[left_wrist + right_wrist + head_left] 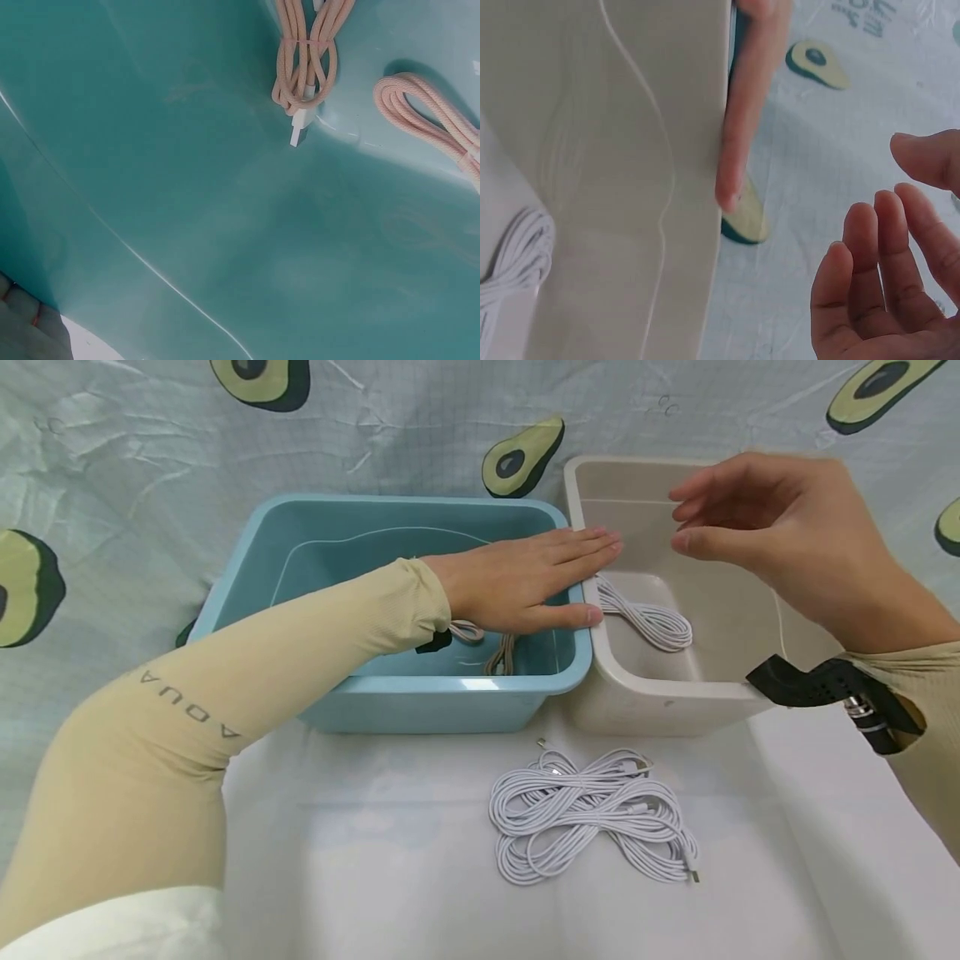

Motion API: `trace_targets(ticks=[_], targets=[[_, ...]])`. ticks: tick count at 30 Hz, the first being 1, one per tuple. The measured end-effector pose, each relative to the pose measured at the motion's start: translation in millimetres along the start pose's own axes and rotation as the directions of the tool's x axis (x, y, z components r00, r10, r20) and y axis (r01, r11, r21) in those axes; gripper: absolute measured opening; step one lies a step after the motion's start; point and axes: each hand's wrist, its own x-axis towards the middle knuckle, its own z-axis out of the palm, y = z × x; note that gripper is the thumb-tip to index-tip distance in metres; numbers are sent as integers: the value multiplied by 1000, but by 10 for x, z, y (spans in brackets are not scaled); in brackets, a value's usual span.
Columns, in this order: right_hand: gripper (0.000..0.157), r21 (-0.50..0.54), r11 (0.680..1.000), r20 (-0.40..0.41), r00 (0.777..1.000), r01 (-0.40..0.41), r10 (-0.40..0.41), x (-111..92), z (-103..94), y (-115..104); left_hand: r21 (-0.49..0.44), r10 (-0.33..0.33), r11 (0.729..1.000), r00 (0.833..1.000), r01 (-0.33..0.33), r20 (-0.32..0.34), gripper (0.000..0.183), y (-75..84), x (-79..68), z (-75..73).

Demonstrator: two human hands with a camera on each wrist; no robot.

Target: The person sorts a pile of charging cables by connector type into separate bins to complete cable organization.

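Observation:
My left hand (525, 578) lies across the adjoining rims of the blue bin (427, 687) and the beige bin (667, 689), fingers straight. Above the beige bin hovers my right hand (787, 518), loosely bent, with nothing in it; in the right wrist view its fingers (862, 247) stand apart from the thumb. A bundled white cable (652, 620) lies inside the beige bin. Bundled pinkish-beige braided cables, one with a white-and-metal plug (304, 82) and another beside it (427, 116), lie in the blue bin, partly hidden by my left arm in the head view.
Several coiled white cables (588, 818) lie in a pile on the white tabletop (375, 860) in front of the bins. Behind the bins spreads a pale cloth (420, 435) printed with avocados.

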Motion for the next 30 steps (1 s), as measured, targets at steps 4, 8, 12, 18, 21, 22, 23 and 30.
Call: trace_targets(ticks=[4, 8, 12, 18, 21, 22, 23, 30], targets=[[35, 17, 999, 27, 999, 29, -29, -91, 46, -56, -1, -2, 1000, 1000, 2, -3, 80, -15, 1, 4], [35, 29, 998, 53, 997, 57, -59, -191, 101, -128, -5, -3, 1000, 1000, 2, -5, 80, -25, -11, 7], [35, 52, 996, 83, 993, 79, -84, -261, 169, -205, -6, -12, 1000, 1000, 12, 6, 80, -38, -38, 5], [35, 57, 992, 130, 984, 112, -119, -348, 273, -255, 20, -16, 1000, 1000, 16, 24, 80, -71, -70, -2], [36, 100, 987, 146, 979, 125, -139, -371, 306, -245, 34, -24, 999, 999, 22, 37, 80, -84, -78, -6], [37, 122, 984, 152, 977, 131, -149, -378, 314, -237, 38, -27, 999, 999, 25, 42, 80, -86, -77, -6], [37, 154, 978, 160, 973, 142, -166, -385, 320, -225, 43, -28, 999, 998, 26, 48, 80, -87, -76, -8], [37, 286, 936, 206, 940, 207, -271, -483, 364, -154, 49, -43, 998, 996, 39, 78, 80, -45, -35, -63]])
